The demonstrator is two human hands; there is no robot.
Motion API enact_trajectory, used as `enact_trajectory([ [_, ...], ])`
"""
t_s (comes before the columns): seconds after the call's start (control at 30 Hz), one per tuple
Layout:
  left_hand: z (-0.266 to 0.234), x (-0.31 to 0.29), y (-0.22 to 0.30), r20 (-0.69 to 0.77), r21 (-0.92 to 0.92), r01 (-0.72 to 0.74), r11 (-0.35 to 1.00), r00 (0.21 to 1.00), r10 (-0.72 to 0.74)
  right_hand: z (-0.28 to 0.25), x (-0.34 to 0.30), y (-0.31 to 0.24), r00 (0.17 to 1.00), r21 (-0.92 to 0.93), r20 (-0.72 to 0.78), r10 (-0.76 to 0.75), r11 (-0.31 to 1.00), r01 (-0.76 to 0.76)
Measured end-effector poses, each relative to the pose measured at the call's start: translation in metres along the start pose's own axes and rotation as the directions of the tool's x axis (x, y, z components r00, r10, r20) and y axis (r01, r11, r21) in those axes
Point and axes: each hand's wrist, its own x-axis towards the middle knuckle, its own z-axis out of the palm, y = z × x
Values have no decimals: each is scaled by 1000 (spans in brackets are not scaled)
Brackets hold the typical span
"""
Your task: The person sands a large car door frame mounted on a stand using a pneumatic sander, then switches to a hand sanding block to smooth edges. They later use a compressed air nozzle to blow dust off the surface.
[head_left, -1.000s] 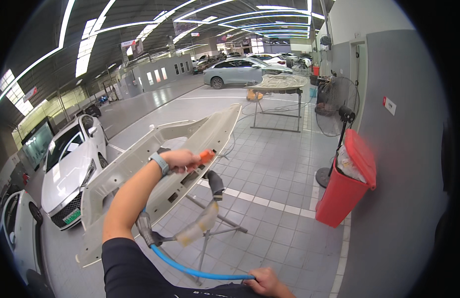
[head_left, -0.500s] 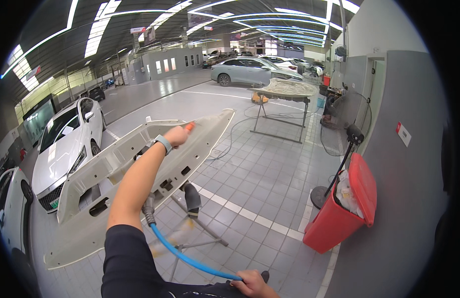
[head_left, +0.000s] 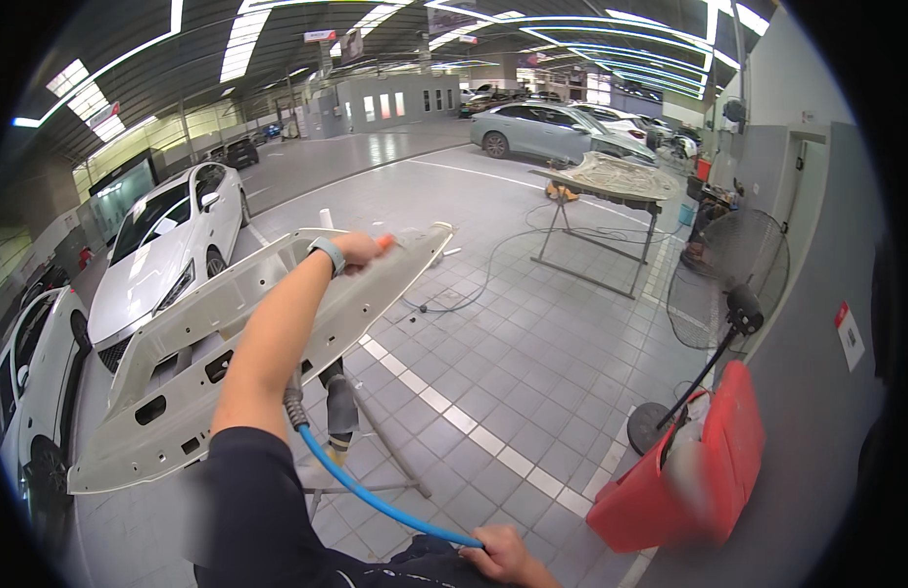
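My left hand (head_left: 352, 251), with a grey watch on its wrist, is closed over the far right part of a pale car body panel (head_left: 185, 446). A small orange thing (head_left: 385, 241) pokes out past its fingers; my hand hides the rest. Low in the picture, my right hand (head_left: 505, 555) grips a blue hose (head_left: 376, 500). The hose climbs to a grey ribbed coupling (head_left: 295, 407) beside my left forearm, which covers what lies beyond. Several cut-outs and holes pierce the panel, which rests on a metal stand (head_left: 390, 456) with a dark padded tube (head_left: 341, 407).
White cars (head_left: 150, 260) stand close on the left. On the right are a red bin (head_left: 635, 500) with its lid up and a black standing fan (head_left: 743, 312). Farther off, another panel (head_left: 611, 176) lies on a trestle (head_left: 596, 265). A thin hose (head_left: 483, 284) trails over the tiles.
The whole view has swung left, so the bin, fan and trestle sit farther right. My left hand stays over the panel's far right part with the orange thing; my right hand keeps hold of the hose.
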Motion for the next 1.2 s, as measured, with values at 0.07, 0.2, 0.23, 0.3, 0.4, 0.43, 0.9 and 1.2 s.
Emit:
enact_trajectory([
  [0.07, -3, 7, 10, 303, -359, 96, 928, 953, 18, -12, 19, 18, 999, 27, 20, -30, 999, 30],
  [0.2, -20, 33, 23, -282, 471, 76, 879, 957, 68, -38, 55, 50, 995, 73, 84, -53, 996, 47],
  [0.23, -21, 40, 26, -102, 239, 26, 971, 995, -2, -47, 66, 59, 992, 46, 113, -54, 998, 49],
  [0.3, -21, 56, 34, 317, -233, 127, 964, 947, -48, -62, 91, 76, 992, 5, 45, -122, 993, 122],
  [0.4, -33, 76, 45, -9, 61, -1, 998, 1000, 2, -84, 121, 101, 986, 0, 106, -125, 992, 126],
  [0.43, -35, 81, 48, -153, 204, 47, 978, 988, -16, -91, 129, 109, 982, 13, 149, -115, 993, 115],
  [0.9, -77, 66, 80, 108, 334, 320, 886, 921, -374, -183, 259, 227, 900, 219, 223, -374, 919, 327],
  [1.2, -63, 39, 149, -248, 357, 703, 615, 706, -664, -318, 311, 343, 735, 459, 403, -545, 816, 353],
])
